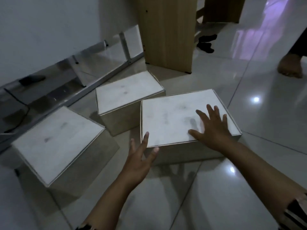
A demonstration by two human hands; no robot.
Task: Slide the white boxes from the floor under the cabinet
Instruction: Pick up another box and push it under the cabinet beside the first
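Three white boxes sat on the shiny tiled floor [249, 188]. The nearest white box [179, 120] was the big one on the right. The right hand [211, 128] lay flat on its lid, near the front right part, with the fingers [210, 112] spread wide and not gripping anything. The left hand [141, 158] was at the front left corner of the same box. Its fingers [145, 140] were open and loose, and the tips touched the edge of the lid without closing around it.

A second white box [127, 95] stood just behind and to the left of the big one, very close to it. A third white box [56, 143] stood farther left, apart from the other two, and was turned at an angle.

Behind the boxes stood a light wooden cabinet [167, 34] on small dark feet. None of the boxes was under it. A metal frame [93, 87] lay along the floor by the white wall [49, 22]. At the far right edge, someone's bare foot [289, 67] rested on the floor. A dark thing lay behind the cabinet, too dim to make out.
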